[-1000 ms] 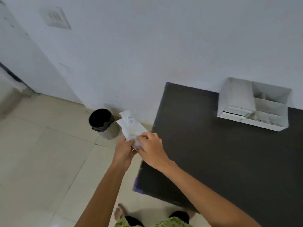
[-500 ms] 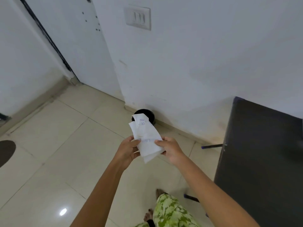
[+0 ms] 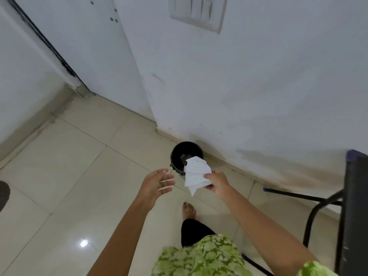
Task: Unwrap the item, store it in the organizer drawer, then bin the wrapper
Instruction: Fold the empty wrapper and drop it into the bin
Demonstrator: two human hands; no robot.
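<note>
A crumpled white paper wrapper (image 3: 196, 173) with faint print is pinched in my right hand (image 3: 217, 183). It hangs just in front of and partly over the rim of a small black bin (image 3: 179, 156) that stands on the floor against the wall. My left hand (image 3: 157, 183) is to the left of the wrapper, fingers spread, holding nothing. The organizer drawer is out of view.
The dark table's edge (image 3: 356, 206) and its black metal legs (image 3: 310, 214) are at the right. Beige tiled floor (image 3: 69, 176) spreads to the left, with a door frame (image 3: 49, 50) at the far left. My bare foot (image 3: 188, 211) is just behind the bin.
My left hand let go of the wrapper and opened. My right hand carried it toward the bin. The view moved closer to the bin and away from the table.
</note>
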